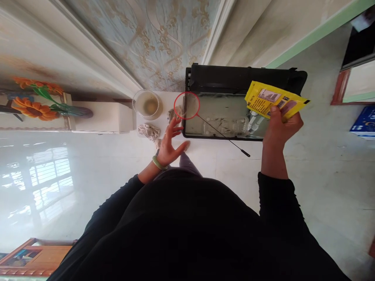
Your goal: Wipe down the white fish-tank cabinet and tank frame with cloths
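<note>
A yellow packet (269,97) with printed text and a barcode is gripped in my right hand (281,128), held above the right part of a fish tank (185,117). Thumb on top, the fingers are mostly hidden under the packet. My left hand (171,144) hovers just left of the tank's near corner with fingers spread and nothing in it. Across the tank lies a small fish net (187,105) with a red round rim, its black handle reaching past the near edge. Inside the water sit a clear plastic tray (225,125) and a pale pipe fitting (254,121).
The tank's black lid (219,78) stands raised at the back. Left of the tank are a glass bowl (146,105) of cloudy liquid and a crumpled cloth (149,132). Orange flowers (35,107) stand far left; a blue box (363,123) is far right.
</note>
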`<state>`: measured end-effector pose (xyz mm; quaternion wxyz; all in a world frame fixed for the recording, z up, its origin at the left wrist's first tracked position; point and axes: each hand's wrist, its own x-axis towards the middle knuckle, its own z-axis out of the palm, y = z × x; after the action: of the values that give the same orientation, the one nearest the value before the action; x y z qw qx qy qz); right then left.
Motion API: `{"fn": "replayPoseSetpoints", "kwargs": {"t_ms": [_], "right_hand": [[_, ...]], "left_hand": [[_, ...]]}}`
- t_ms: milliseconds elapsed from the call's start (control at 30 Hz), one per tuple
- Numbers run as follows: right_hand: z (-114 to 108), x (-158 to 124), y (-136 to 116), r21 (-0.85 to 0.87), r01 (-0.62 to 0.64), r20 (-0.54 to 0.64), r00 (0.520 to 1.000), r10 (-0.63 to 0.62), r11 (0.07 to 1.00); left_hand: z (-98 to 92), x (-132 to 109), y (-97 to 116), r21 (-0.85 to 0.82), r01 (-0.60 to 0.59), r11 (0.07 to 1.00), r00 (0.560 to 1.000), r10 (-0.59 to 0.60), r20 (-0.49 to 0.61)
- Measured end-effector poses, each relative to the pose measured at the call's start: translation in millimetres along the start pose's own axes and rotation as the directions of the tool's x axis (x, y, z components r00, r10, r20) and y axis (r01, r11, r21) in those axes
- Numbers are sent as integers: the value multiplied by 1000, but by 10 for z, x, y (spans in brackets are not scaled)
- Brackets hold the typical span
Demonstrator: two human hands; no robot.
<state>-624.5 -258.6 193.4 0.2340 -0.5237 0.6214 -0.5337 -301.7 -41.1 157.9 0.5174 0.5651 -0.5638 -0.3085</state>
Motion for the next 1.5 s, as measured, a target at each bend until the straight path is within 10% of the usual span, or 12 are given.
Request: {"fn": "replayPoseSetpoints", "kwargs": {"t_ms": [333,667,867,1500], "right_hand": [[-396,184,227,256,78,-96,994,-55,963],[-536,149,408,16,-61,-259,964,63,998],[-588,42,220,124,99,-204,976,-72,987],[-342,-635,-188,30,-155,-23,988,156,987]], "left_hand": [[-6,31,-5,16,-1,1000,1000,1,1],[20,69,-61,12,-17,1000,1000,17,18],[54,96,-56,2,-30,1000,1000,30,6],[54,69,-42,12,-27,1000,999,26,21]]}}
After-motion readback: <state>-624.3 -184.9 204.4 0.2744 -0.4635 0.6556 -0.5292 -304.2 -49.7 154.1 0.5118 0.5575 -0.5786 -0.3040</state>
